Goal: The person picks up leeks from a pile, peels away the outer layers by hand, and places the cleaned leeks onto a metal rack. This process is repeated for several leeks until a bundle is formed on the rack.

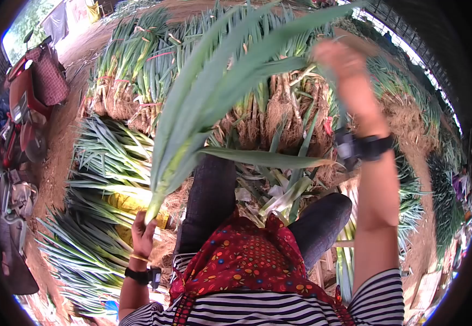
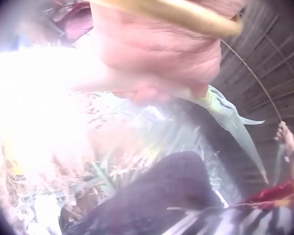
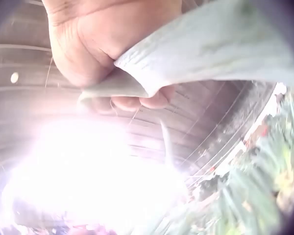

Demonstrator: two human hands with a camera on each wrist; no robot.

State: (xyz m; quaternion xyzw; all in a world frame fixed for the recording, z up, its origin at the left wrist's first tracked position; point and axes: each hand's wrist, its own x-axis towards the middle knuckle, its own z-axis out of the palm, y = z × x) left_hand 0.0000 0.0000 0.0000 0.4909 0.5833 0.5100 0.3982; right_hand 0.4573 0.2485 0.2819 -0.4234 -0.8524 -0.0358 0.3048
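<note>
My left hand (image 1: pixel 142 239) grips a leek (image 1: pixel 184 117) low on its pale stem, at the lower left of the head view. Its broad green leaves fan up and to the right. One long leaf (image 1: pixel 268 158) with a brown tip sticks out sideways over my lap. Raised at the upper right, my right hand (image 1: pixel 347 68) is blurred. In the right wrist view, its fingers (image 3: pixel 127 103) curl round a torn-looking leek leaf (image 3: pixel 210 49). The left wrist view is partly washed out by glare, with the left hand (image 2: pixel 161 58) around the stem.
Bundled leeks with roots (image 1: pixel 122 98) stand in rows ahead. More leeks (image 1: pixel 111 146) lie in piles at the left, beside a yellow wrapping (image 1: pixel 124 205). Loose leaves (image 1: pixel 290 195) lie between my knees. A red motor vehicle (image 1: pixel 24 103) is parked at the far left.
</note>
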